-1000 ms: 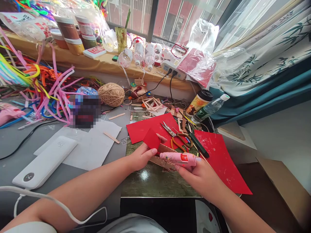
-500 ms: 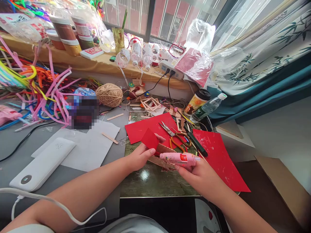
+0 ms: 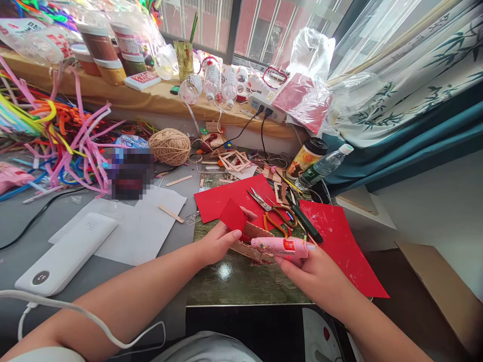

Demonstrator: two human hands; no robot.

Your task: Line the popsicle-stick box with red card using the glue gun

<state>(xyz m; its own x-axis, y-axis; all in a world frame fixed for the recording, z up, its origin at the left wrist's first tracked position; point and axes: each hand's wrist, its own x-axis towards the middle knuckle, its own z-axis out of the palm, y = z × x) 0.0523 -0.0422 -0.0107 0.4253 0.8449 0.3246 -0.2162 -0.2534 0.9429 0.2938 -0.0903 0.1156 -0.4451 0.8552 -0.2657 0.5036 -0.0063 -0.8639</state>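
Note:
Between the thumb and fingers of my left hand (image 3: 222,242) is a small piece of red paper (image 3: 233,215), tilted up. My right hand (image 3: 307,266) is wrapped round a pink hot glue gun (image 3: 279,247), its nozzle pointing left. A brown box-like piece (image 3: 247,250) with red inside lies on the dark green board, partly behind the left hand and the glue gun. The tip of the gun is close to that piece; I cannot tell whether they touch. Just beyond are scissors (image 3: 271,206) with brown handles, lying on a large red sheet (image 3: 211,198).
Another red sheet (image 3: 343,246) lies at the right, beside a dark green-handled tool (image 3: 307,223). A water bottle (image 3: 322,167) and a black-lidded cup (image 3: 306,158) stand behind. On the left are a white power bank (image 3: 68,254), white paper (image 3: 139,236), a twine ball (image 3: 169,147) and pipe cleaners (image 3: 77,146).
My right hand has moved slightly to the right with the glue gun. The left hand and the red paper piece have stayed nearly still.

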